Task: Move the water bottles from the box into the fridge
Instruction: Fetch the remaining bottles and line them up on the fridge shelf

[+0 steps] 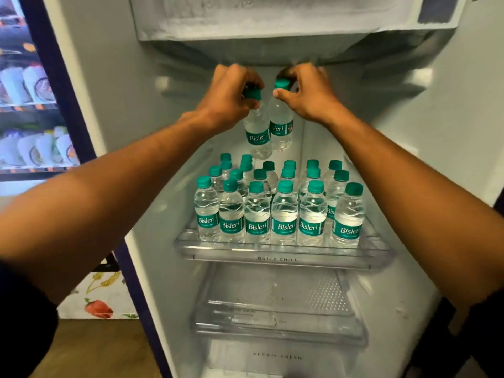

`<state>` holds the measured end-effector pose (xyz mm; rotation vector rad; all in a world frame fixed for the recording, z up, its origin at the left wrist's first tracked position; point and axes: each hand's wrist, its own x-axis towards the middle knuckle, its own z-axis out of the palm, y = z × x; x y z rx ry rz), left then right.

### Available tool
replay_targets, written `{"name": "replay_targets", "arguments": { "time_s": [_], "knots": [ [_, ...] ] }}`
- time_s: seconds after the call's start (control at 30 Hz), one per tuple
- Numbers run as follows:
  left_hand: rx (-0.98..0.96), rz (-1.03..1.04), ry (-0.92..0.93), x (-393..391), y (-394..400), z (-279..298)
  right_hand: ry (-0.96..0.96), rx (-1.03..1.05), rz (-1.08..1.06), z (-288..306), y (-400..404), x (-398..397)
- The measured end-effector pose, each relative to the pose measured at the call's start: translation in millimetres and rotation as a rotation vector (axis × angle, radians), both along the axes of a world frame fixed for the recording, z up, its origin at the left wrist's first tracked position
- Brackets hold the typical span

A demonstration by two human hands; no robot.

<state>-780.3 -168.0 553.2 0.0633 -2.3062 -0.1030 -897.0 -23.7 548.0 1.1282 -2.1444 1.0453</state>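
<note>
Arms both stretched forward into the open fridge [141, 110], wrists bent down. Left hand [228, 91] grip curled round the green cap of one water bottle [257, 132]; right hand [305, 91] grip pinches the cap of a second bottle [281, 124]. Both bottles hang upright, side by side, above the rear rows of bottles standing [283, 211] on the clear shelf [283, 256] marked QUICK CHILL.

"bisleri" stands on the green labels of the two bottles [257, 135] hanging from the hands and of the shelved bottles [283, 214] below them; "quick chill" on the shelf lip [277, 259] lower still; "veggie fresh" on the drawer front [277, 357] lowest.
</note>
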Motion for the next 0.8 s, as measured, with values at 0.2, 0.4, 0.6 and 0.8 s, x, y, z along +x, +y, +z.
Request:
{"name": "replay_targets", "arguments": {
  "time_s": [0.2, 0.4, 0.6, 0.8],
  "knots": [
    [-0.002, 0.023, -0.042, -47.0, -11.3, -11.8, -0.057, 0.093, -0.065, -18.2, -11.5, -33.9],
    [0.074, 0.01, -0.091, -76.9, -13.0, -28.9, -0.199, 0.131, -0.108, -44.7, -24.8, -57.4],
    [0.141, 0.017, -0.212, -94.6, -19.6, -66.1, -0.295, 0.267, -0.084, -79.4, -34.0, -74.7],
    [0.143, -0.01, -0.345, -105.0, -21.8, -90.5, -0.305, 0.374, -0.113, -100.6, -37.9, -85.6]
  ]
}}
